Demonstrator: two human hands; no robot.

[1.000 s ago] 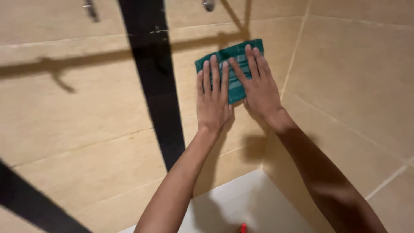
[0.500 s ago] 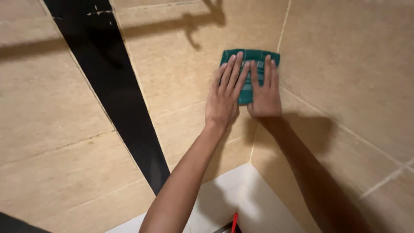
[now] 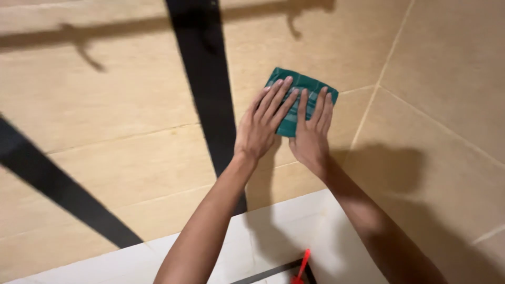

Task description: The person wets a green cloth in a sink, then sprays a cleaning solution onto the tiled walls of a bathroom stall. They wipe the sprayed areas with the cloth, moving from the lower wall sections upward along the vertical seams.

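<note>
Black tile stripe (image 3: pixel 202 79): vertical band in the beige tiled wall (image 3: pixel 115 105), left of my hands.
My left hand (image 3: pixel 263 125): flat, fingers spread on the folded green checked cloth (image 3: pixel 300 100).
My right hand (image 3: pixel 311 134): flat, pressing the same cloth against the wall.
Red object (image 3: pixel 301 265): partly seen below.

The bearing surface is a beige tiled wall (image 3: pixel 105 105), with thin grout lines running across it. A black vertical band (image 3: pixel 205 79) crosses the tiles left of centre, and a second black band (image 3: pixel 58 184) runs diagonally at the far left. A corner joint (image 3: pixel 379 79) meets an adjoining beige tiled face on the right. A folded green cloth with pale stripes (image 3: pixel 297 92) lies flat against the tiles, just right of the vertical band. At the near edge sits a white ledge (image 3: pixel 273 236), carrying a small red item (image 3: pixel 302 263) that is too small to identify.
</note>
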